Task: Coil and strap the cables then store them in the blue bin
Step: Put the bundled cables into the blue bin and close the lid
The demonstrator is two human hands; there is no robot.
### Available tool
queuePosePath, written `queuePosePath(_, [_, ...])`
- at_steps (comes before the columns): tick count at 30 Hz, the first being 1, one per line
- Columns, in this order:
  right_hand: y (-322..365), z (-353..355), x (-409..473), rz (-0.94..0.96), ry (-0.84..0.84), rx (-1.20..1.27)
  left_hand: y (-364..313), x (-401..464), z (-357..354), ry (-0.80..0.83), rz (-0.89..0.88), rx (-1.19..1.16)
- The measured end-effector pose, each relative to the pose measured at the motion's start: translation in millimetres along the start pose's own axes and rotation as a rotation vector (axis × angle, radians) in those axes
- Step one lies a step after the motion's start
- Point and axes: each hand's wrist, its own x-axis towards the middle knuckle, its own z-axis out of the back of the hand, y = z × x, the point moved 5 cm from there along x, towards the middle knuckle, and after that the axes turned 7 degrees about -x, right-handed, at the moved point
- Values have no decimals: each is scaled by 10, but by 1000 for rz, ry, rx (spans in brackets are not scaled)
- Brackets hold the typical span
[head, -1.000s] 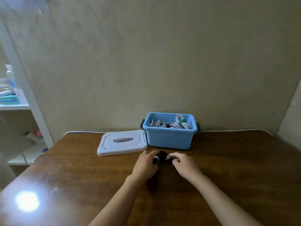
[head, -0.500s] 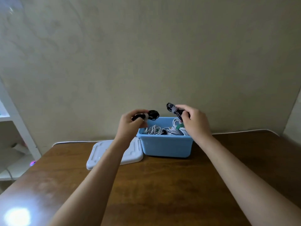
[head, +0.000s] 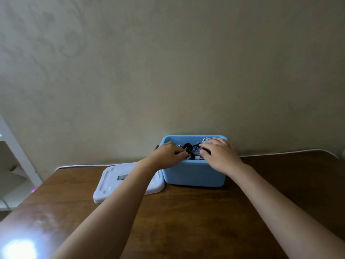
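As both hands reached into the bin (head: 194, 174), the left hand (head: 168, 154) pinched a black coil (head: 187, 146); the right hand's (head: 218, 156) grasp was unclear.

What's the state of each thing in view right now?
blue bin: open, upright on table, cables inside
white lid: off, flat on table beside bin
black coiled cable: in bin
white cables: in bin
left hand: fingers in bin
right hand: palm down over bin, grip unclear
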Motion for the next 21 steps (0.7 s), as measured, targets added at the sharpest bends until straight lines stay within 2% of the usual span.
queuePosePath(3, [72,7,-108,48,-129,33,45,-160,81,-53,-76,-128])
queuePosePath(7, [309,19,-235,121,-243,123,402,-524,313,-383,-43,-307])
queuePosePath(9, [506,18,-330,198,-279,173,710,-703,335,-488,36,-330])
queuePosePath(11, [712,-14,-453,288,-313,215,999,-840,276,-465,135,-287])
queuePosePath(15, [1034,-227,-642,420,-307,263,1524,-1038,105,-322,322,-24])
queuePosePath(17, [1128,-341,-661,456,-325,227,1691,-1068,67,-308,352,-7])
queuePosePath(21, [1246,-471,-653,475,-344,206,1785,-1039,55,-319,295,78])
